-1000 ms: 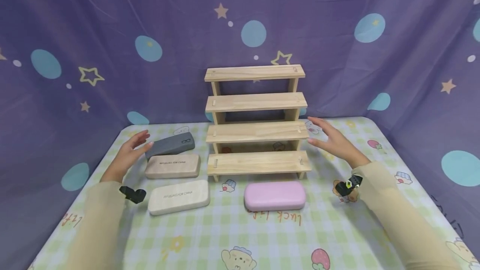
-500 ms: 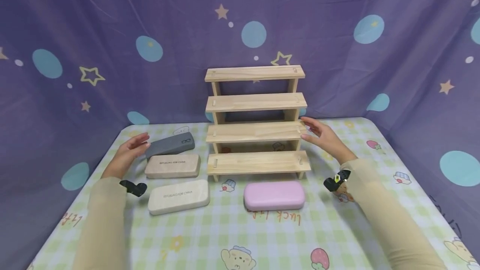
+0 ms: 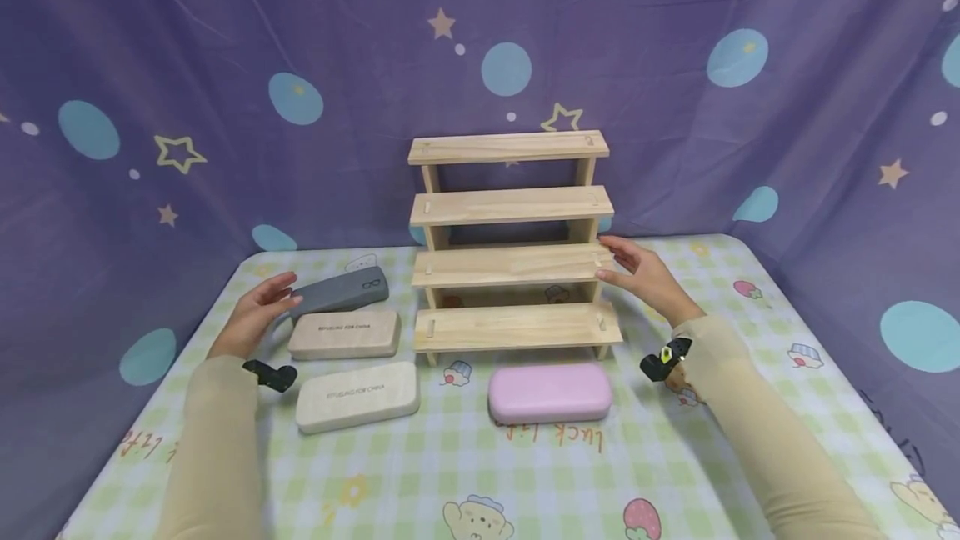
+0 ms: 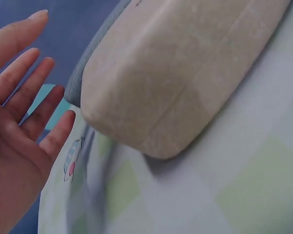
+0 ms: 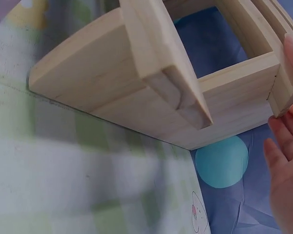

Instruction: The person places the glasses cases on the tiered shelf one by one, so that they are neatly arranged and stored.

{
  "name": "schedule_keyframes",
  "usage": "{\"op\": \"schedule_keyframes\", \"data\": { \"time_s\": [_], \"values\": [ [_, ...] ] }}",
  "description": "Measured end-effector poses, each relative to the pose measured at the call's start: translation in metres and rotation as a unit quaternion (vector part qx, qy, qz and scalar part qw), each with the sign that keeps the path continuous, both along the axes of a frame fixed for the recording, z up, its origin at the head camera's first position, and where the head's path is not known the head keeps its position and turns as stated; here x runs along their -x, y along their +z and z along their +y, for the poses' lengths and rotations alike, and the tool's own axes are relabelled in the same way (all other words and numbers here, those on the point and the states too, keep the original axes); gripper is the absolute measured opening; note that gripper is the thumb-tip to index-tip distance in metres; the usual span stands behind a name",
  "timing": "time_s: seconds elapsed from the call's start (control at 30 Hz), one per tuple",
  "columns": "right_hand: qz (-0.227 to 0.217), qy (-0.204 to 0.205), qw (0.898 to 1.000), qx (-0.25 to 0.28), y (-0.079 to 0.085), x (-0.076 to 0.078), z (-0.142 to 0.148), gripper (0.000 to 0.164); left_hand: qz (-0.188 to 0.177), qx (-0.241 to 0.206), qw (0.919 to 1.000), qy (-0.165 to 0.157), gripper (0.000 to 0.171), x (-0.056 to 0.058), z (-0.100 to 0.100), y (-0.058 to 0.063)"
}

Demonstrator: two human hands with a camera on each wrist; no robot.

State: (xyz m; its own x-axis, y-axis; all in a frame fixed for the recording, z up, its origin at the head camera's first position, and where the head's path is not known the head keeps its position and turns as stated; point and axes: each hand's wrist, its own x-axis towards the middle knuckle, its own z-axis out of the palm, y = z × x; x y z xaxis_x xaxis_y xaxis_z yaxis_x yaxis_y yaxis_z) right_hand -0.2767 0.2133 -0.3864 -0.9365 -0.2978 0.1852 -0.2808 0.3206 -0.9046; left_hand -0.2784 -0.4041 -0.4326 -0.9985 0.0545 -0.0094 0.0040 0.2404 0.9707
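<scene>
In the head view my left hand [image 3: 257, 312] is at the left end of a grey glasses case [image 3: 341, 290], its thumb overlapping that end. The left wrist view shows its fingers [image 4: 31, 97] spread, nothing held. In front lie a beige glasses case [image 3: 345, 335], large in the left wrist view, and a cream glasses case [image 3: 358, 397]. A tiered wooden display shelf [image 3: 513, 265] stands at centre back. My right hand [image 3: 645, 277] holds the right end of its second step from the bottom, the board end [image 5: 283, 92] between thumb and fingers.
A pink glasses case [image 3: 550, 392] lies before the shelf's lowest step. The table wears a green-and-white checked cloth [image 3: 420, 482]. A purple curtain [image 3: 360, 40] hangs right behind the shelf and along both sides.
My right hand has moved left onto the end of the shelf's step. The left hand has shifted slightly, its thumb lower by the grey case. The cases and shelf stay put.
</scene>
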Motion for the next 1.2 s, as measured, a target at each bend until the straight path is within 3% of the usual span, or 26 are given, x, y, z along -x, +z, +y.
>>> {"op": "schedule_keyframes", "data": {
  "time_s": [0.13,0.3,0.4,0.73,1.03,1.2],
  "values": [
    [-0.012,0.004,1.000,0.002,-0.001,0.002,0.001,0.066,-0.024,-0.015,0.9996,0.004,0.069,-0.002,-0.004,-0.007],
    [-0.023,0.007,1.000,0.004,-0.003,0.004,0.002,0.067,-0.035,-0.089,0.9953,-0.016,0.067,-0.005,-0.009,-0.018],
    [-0.023,0.009,1.000,0.008,-0.004,0.003,0.002,0.067,-0.034,-0.109,0.9933,-0.019,0.067,-0.005,-0.012,-0.024],
    [-0.023,0.003,0.999,0.024,-0.004,-0.003,-0.002,0.064,-0.047,-0.034,0.9979,-0.027,0.071,-0.001,-0.013,-0.030],
    [-0.013,0.000,0.998,0.057,-0.023,0.011,0.004,0.066,-0.027,-0.067,0.9944,-0.077,0.073,0.003,-0.020,-0.034],
    [-0.007,0.000,0.998,0.062,-0.034,0.018,0.007,0.066,-0.034,-0.044,0.9957,-0.074,0.073,0.008,-0.021,-0.034]
  ]
}}
